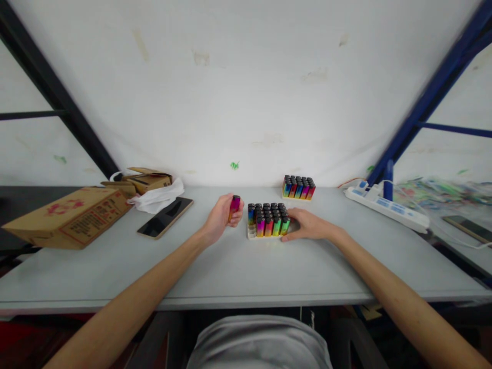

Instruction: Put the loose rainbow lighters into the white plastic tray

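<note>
In the head view my left hand (223,218) is closed around a lighter (234,206), purple shading to orange with a black top, held upright just left of a tray. The tray (264,238) is pale, with upright lighters (269,226) in several metallic colours standing in rows. Its front left corner shows bare sockets (251,231). My right hand (306,224) grips the tray's right side, thumb at the front corner and fingers partly hidden behind the lighters.
Against the wall stands a second block of lighters (299,188). To the left lie a black phone (166,217), a white plastic bag (158,197) and cardboard boxes (82,210). A white power strip (386,209) with cables lies at the right. The table's front edge (253,302) is near my body.
</note>
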A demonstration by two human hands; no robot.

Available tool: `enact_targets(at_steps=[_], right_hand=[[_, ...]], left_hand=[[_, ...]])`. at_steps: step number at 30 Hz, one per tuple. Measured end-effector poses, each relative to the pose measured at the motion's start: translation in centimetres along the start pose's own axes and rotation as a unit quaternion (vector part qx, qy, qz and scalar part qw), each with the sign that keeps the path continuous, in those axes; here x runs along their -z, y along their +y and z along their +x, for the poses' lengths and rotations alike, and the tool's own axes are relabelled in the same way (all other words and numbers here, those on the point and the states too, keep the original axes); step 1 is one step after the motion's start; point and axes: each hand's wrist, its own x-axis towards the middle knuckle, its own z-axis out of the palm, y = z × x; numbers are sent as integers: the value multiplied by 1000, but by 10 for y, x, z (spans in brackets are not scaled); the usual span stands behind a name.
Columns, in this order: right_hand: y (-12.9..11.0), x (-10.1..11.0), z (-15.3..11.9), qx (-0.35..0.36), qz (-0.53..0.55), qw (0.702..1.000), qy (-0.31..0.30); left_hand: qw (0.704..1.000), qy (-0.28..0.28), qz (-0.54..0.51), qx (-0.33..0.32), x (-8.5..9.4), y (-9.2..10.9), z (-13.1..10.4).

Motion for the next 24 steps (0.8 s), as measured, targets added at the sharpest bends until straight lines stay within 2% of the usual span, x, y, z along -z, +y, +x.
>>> enact_targets(at_steps=[7, 11, 17, 24], right_hand=[[2, -1, 0, 1, 3, 1000, -2], [2, -1, 0, 1, 2, 1000, -2], [0, -1, 1, 2, 14, 1000, 2], [-1, 0, 0, 8, 27, 1000, 6]], left_hand=[[996, 24, 26, -84, -6, 2, -2], [983, 29, 116, -137, -1, 7, -4], [958, -4, 252, -135, 10, 12, -5], [931, -2, 327, -161, 8, -1, -3]])
